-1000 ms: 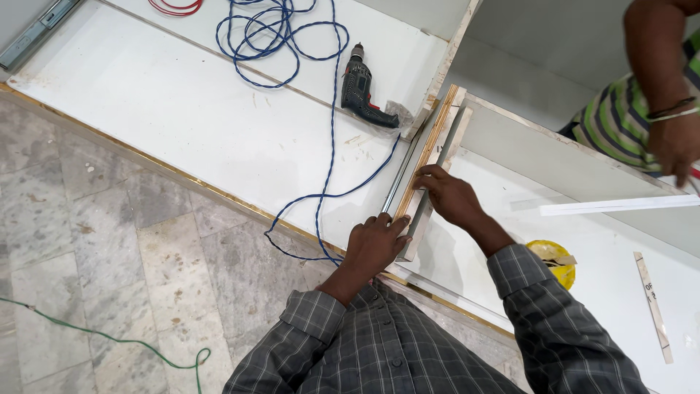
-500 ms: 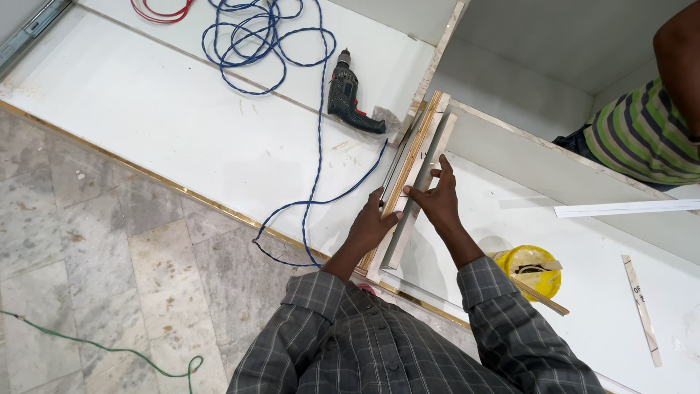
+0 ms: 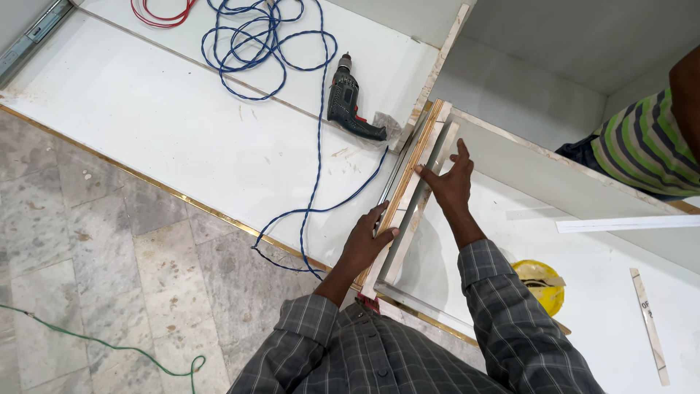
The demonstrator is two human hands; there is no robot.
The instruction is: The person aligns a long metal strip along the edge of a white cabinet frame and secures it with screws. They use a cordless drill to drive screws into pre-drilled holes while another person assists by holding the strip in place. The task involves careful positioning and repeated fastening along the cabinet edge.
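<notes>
A narrow white panel (image 3: pixel 413 191) with raw wooden edges stands on edge inside a large white cabinet (image 3: pixel 182 138) lying on the floor. A grey metal rail (image 3: pixel 415 204) runs along the panel's right face. My left hand (image 3: pixel 364 243) grips the panel's near end, fingers curled over its top edge. My right hand (image 3: pixel 450 182) lies flat against the panel farther along, fingers spread on the rail and the board beside it.
A dark power drill (image 3: pixel 348 102) lies on the cabinet panel with its blue cord (image 3: pixel 277 44) coiled beyond. A red cable (image 3: pixel 160 11) lies at the top. A yellow tape measure (image 3: pixel 541 284) sits right. A person in a striped shirt (image 3: pixel 645 146) crouches at right. A green wire (image 3: pixel 109 343) crosses the marble floor.
My right hand has slid farther up the panel and opened flat. My left hand also moved up along the edge. The view has shifted, and the other person's hand left the frame.
</notes>
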